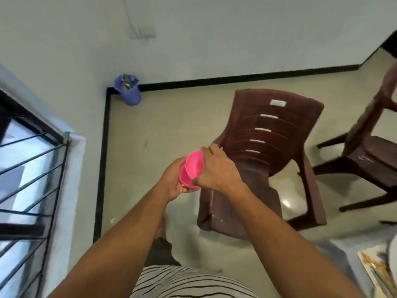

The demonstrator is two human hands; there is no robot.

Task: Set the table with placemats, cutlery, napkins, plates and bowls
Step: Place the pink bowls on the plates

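Head view: both hands meet near the middle of the frame on a small stack of pink bowls (pixel 192 168). The left hand (pixel 175 181) cups the stack from below at about 7 o'clock of it, fingers curled round the underside. The right hand (pixel 214 168) comes over from 3 o'clock, thumb and fingers pinching the rim of the top bowl. The bowls are held in the air over the floor, tilted with their mouths toward the camera.

Behind them, at 2 o'clock, stands a brown plastic chair (pixel 268 147), and a second chair (pixel 369 151) sits at the right edge. A purple bin (pixel 129 91) is in the far corner at 11 o'clock. At 5 o'clock, a strip of the worktop (pixel 343 250) shows a patterned placemat (pixel 376 267).

The step in hand looks like separating one bowl from the nested stack. The next move probably calls for turning right toward the worktop and setting a freed bowl down at a place setting.
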